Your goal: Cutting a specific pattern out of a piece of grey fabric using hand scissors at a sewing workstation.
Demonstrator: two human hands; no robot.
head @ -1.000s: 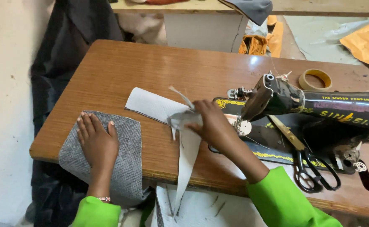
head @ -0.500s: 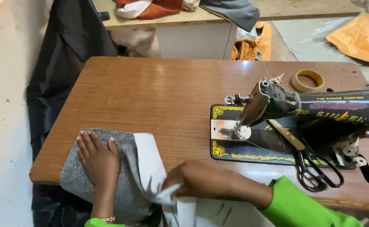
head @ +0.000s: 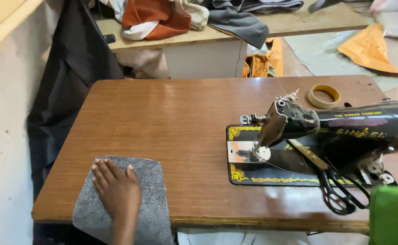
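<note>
Since the earlier frame the white strip has left the desk (head: pixel 176 122) and the right arm has withdrawn; only a green sleeve (head: pixel 391 218) shows, so the right hand's state cannot be told. The sewing machine (head: pixel 326 136) stands idle. The grey fabric piece (head: pixel 151 204) overhangs the near edge, pinned by the flat, open left hand (head: pixel 115 190); lifting that hand risks the piece sliding off. Scissors (head: pixel 339 195) lie near the edge, liable to be knocked by the sleeve.

Left hand (head: pixel 116 190) flat on grey fabric piece (head: pixel 151 199) at tabletop (head: pixel 162 118) front-left corner; sewing machine (head: pixel 326 131) right side.
</note>
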